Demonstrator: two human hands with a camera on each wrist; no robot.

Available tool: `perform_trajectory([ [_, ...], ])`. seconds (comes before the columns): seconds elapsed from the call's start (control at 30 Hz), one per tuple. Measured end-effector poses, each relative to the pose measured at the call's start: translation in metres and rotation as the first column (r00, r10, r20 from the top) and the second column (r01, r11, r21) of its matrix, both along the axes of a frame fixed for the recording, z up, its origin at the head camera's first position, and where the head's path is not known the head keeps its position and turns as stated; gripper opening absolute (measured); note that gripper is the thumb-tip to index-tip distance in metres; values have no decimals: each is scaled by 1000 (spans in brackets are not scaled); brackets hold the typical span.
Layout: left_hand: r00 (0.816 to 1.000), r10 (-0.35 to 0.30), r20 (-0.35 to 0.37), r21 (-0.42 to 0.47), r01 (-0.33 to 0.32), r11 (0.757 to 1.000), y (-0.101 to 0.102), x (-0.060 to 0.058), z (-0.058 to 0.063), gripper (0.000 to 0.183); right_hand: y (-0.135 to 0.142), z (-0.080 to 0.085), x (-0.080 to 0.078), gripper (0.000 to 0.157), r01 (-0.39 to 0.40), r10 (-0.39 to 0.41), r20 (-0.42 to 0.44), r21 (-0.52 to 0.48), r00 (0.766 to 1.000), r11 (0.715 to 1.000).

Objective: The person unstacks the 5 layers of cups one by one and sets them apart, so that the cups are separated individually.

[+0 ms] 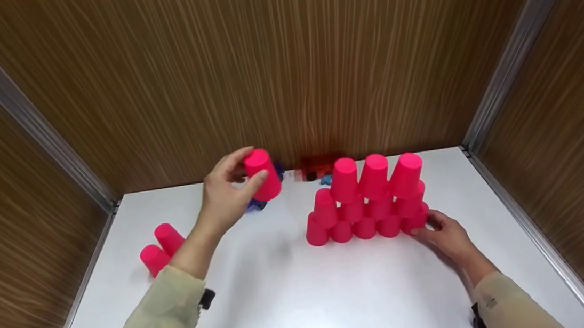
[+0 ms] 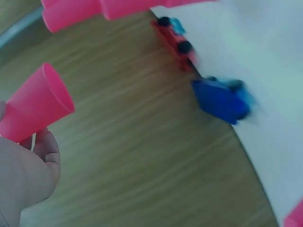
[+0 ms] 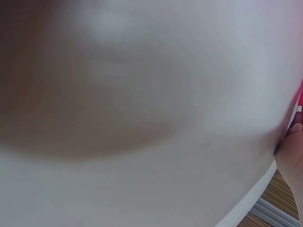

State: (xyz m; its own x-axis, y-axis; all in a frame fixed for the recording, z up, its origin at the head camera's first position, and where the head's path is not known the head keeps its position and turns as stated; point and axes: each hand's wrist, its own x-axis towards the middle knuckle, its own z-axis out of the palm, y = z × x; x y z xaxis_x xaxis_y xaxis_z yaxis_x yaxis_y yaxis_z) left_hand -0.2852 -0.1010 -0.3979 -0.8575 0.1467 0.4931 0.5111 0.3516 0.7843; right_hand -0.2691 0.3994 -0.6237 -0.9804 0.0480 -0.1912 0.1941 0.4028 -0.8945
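Note:
Up off the table, my left hand holds a pink cup between thumb and fingers, its mouth facing down. The left wrist view shows the same cup with its open rim pointing away from the hand. To its right stands a three-tier wall of upside-down pink cups, with three cups in the top row. My right hand has its thumb and fingers around the bottom row's right end cup. Only the edge of this hand shows in the right wrist view.
Two more pink cups stand at the left of the white table, partly behind my left forearm. Along the back lie a red toy with dark wheels and a blue toy. Wood-patterned panels enclose the table.

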Motion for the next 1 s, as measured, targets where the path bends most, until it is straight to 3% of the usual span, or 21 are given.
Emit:
perform_trajectory([
  [0.2, 991, 113, 73, 52, -117, 992, -49, 12, -26, 58, -1, -1, 1, 86, 3, -3, -4, -4, 1000, 1000],
  [0.5, 943, 250, 221, 56, -268, 962, -111, 38, -59, 63, 2, 3, 2, 89, 14, -14, 1, 5, 1000, 1000],
  [0.7, 885, 329, 330, 28, -357, 934, -145, 63, -79, 70, -1, 2, 3, 89, 16, -16, 2, -11, 1000, 1000],
  [1.0, 808, 441, 392, -28, -468, 883, -179, 88, -104, 73, -5, 1, 3, 88, 33, -32, 21, -43, 999, 999],
])
